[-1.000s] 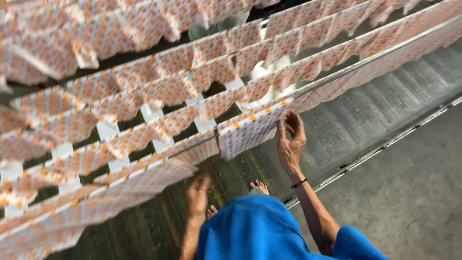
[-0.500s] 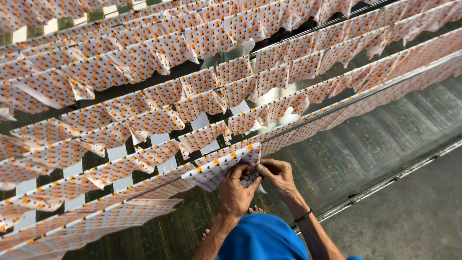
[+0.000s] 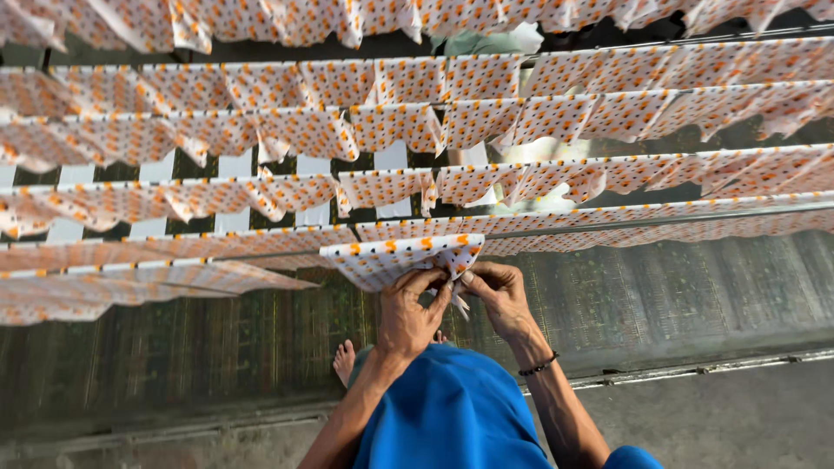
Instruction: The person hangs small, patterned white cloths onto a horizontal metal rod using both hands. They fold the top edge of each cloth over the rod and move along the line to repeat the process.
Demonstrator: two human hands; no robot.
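Overhead, rows of small printed cloths (image 3: 486,122) hang from parallel lines, white ground with orange and dark dots, each piece draped over its line so both halves fall free and air can pass between the rows.

Both hands work at the nearest line (image 3: 608,227). Left hand (image 3: 410,308) and right hand (image 3: 497,295) meet on one printed cloth piece (image 3: 395,259), which sits folded over that line directly above the person's body. The fingers of both hands are closed together, pinching the lower right corner of the piece; the left thumb and forefinger clamp the edge from one side, the right fingertips press in from the other. Held this way, the corner is bunched between the two grips, probably so the fabric stays put while its edge is handled (what exactly sits inside the pinch, a clip or only cloth, I cannot tell, since the knuckles cover it).

A dark bracelet (image 3: 539,366) circles the right wrist. Blue garment (image 3: 452,417) fills the lower middle of the view. One bare foot (image 3: 345,360) shows beneath, standing on a dark ribbed floor (image 3: 174,347) that looks damp and greenish. A pale concrete strip (image 3: 747,417) runs along the lower right, separated from the ribbed surface by a raised edge.

Neighbouring pieces on the same line hang just beside the held one, touching or nearly so.
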